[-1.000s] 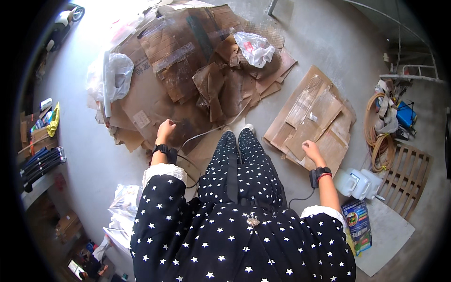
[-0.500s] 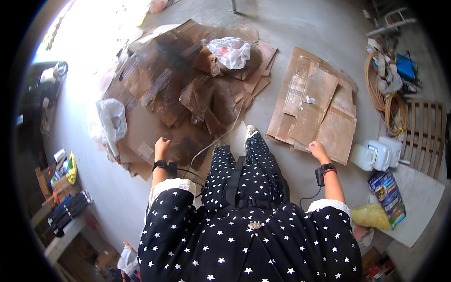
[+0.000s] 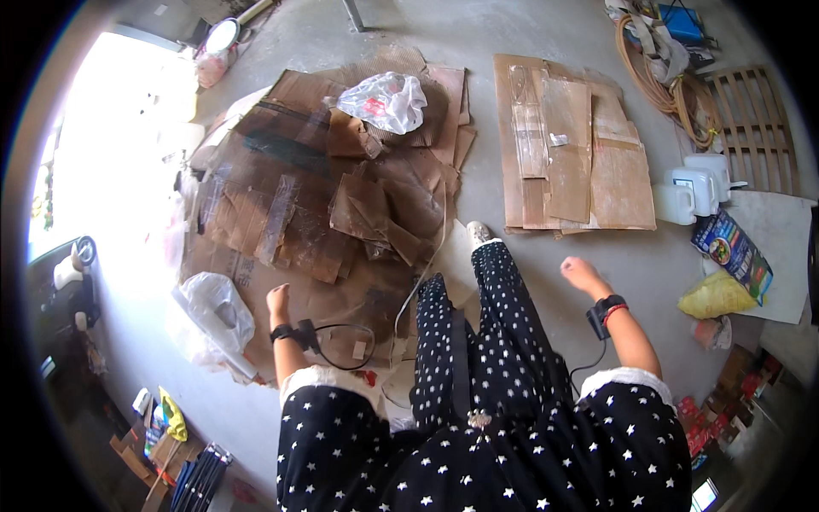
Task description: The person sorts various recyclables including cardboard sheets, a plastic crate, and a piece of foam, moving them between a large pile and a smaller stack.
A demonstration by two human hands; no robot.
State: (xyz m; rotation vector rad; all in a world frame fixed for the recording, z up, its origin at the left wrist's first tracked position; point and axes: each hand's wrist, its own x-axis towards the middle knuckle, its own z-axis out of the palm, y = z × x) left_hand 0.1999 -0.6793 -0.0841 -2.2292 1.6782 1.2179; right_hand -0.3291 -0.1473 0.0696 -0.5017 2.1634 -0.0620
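Note:
My left hand [image 3: 278, 300] hangs with curled fingers over the large heap of flattened, layered cardboard [image 3: 294, 222], near a white translucent plastic bag [image 3: 213, 316] at its edge. Another crumpled plastic bag [image 3: 381, 101] lies on top of the heap. My right hand [image 3: 580, 271], also curled with nothing visible in it, hangs over the grey floor [image 3: 567, 252] beside a neater stack of flat cardboard [image 3: 618, 179]. Both wrists wear black devices with cables. My feet show between the two piles, the right one in a pale shoe [image 3: 479, 235].
At the right are coiled hose [image 3: 636, 60], a wooden pallet [image 3: 751, 128], white jugs [image 3: 705, 188], a pale board [image 3: 781, 247] with bags on it. A metal post [image 3: 352, 13] stands at the back. A bright doorway [image 3: 102, 119], a dark wheeled vehicle [image 3: 64, 290] and assorted clutter [image 3: 179, 461] line the left.
The view has swung round, so both cardboard piles and the surrounding objects sit in different places in the picture. My right foot has moved forward. Both hands remain curled at my sides.

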